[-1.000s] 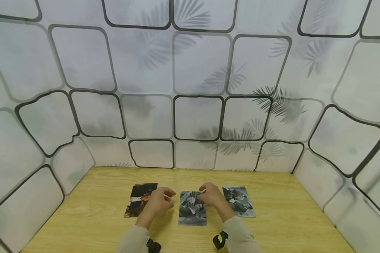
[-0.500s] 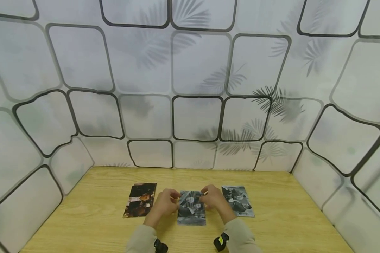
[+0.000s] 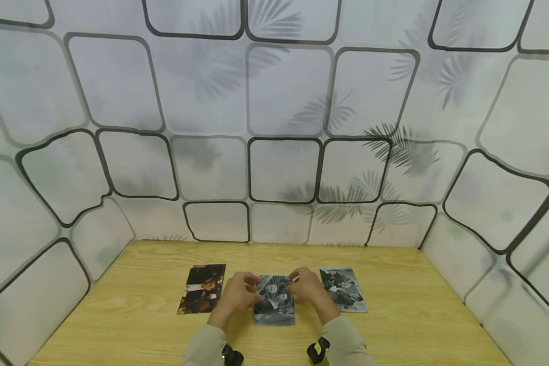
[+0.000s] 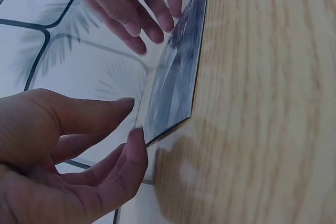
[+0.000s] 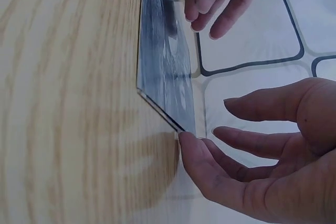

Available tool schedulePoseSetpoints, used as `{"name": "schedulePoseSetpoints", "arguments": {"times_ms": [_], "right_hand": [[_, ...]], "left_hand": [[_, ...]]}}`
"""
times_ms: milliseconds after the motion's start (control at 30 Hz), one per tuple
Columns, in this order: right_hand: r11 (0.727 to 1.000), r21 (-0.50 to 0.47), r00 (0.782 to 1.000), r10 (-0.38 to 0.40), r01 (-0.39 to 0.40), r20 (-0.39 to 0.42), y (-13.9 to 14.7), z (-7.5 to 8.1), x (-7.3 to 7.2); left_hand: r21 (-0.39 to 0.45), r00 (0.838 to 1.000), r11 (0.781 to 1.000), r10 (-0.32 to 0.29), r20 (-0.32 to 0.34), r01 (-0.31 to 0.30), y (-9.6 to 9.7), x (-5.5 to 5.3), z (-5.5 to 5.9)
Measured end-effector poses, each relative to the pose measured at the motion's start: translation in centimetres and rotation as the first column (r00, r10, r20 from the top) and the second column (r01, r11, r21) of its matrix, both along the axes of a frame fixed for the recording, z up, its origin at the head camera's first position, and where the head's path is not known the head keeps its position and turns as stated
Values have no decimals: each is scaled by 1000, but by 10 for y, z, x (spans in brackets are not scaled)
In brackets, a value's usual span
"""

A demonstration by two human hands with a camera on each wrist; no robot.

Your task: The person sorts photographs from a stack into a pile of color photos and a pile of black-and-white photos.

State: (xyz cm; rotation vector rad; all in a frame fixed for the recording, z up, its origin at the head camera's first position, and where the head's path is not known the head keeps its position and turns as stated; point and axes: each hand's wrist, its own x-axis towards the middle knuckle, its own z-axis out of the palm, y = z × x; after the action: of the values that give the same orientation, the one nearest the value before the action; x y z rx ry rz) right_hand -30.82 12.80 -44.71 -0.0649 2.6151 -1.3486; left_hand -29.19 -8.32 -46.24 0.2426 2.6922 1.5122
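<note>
A black-and-white photo print (image 3: 274, 311) lies flat on the wooden table between my two hands. At its left edge is my left hand (image 3: 238, 296), fingers loosely bent and thumb apart from them. My right hand (image 3: 307, 287) is at the opposite edge. In the left wrist view, a fingertip of the left hand (image 4: 89, 166) meets the print's near corner. The right wrist view has a fingertip of the right hand (image 5: 262, 166) touching the other side edge, where the print looks layered. Neither thumb presses on the print.
To the left lies a dark, colourful print (image 3: 202, 290), with another edge peeking out behind it. A second black-and-white print (image 3: 344, 290) lies to the right, slightly turned. Patterned fabric walls (image 3: 283, 168) enclose the wooden table (image 3: 416, 305) at the back and sides.
My left hand has moved right, from beside the colourful print to the middle print's left edge. The middle print has shifted slightly left. My right hand has lowered slightly along its edge.
</note>
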Motion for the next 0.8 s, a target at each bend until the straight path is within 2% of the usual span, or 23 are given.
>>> {"name": "schedulePoseSetpoints", "arguments": {"times_ms": [233,667,800], "right_hand": [[1000,-6,1000,-14,14,4,-1,-2,-1],[1000,4,999,-16,17,-35,-2,-3,-1],[1000,-5,999,-10,9,-37,-2,-3,-1]], "left_hand": [[-1,1000,1000,8,3,-8,0,-1,-2],[-12,999,999,33,20,-33,3,-1,1],[-16,999,999,40,6,-40,2,0,3]]}}
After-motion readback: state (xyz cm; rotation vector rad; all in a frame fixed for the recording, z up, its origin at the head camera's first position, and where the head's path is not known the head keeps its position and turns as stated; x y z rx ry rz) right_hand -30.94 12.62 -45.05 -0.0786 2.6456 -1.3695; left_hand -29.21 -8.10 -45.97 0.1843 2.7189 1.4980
